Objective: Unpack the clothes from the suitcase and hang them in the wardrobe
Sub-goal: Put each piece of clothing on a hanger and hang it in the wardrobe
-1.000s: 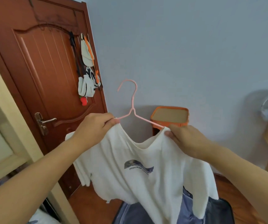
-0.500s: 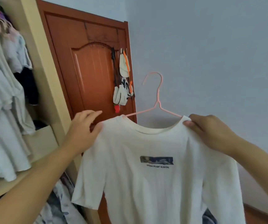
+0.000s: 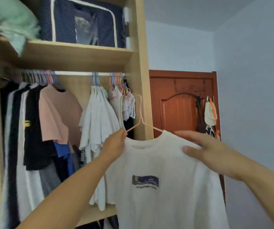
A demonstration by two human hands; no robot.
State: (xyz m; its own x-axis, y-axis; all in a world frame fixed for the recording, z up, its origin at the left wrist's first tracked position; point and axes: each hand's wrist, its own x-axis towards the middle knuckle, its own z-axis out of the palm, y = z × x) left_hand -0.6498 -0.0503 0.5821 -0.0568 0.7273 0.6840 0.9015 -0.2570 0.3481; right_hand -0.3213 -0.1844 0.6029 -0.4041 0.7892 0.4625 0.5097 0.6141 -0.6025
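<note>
— White cotton T-shirt with a small dark printed rectangle on the chest (image 3: 162, 171): where?
— Lower centre and right of the frame, draped on a thin pink wire hanger (image 3: 140, 120), held up in front of the open light-wood wardrobe (image 3: 141, 80).
— Left hand (image 3: 114, 144)?
— Just left of centre, fingers curled, pinching the hanger's left arm right where the shirt's shoulder begins.
— Right hand (image 3: 210, 151)?
— Right of centre, blurred; laid over the shirt's right shoulder, thumb beneath the fabric, fingers stretched on top, nipping the cloth loosely.
— Hanger hook?
— Upright, free of the rail, seen against the wardrobe's side panel.
— Inside the wardrobe?
— Silver hanging rail (image 3: 76, 73) across the upper middle, crowded with hung clothes (image 3: 53, 116): black, white, pink to the left, whites to the right. Dark blue dotted storage bag (image 3: 85, 22) on the shelf at upper centre, pale green bedding (image 3: 15, 23) at upper left.
— Beyond?
— Reddish-brown wooden door (image 3: 179, 109) at centre right, white and orange caps (image 3: 210, 113) hung on it.
</note>
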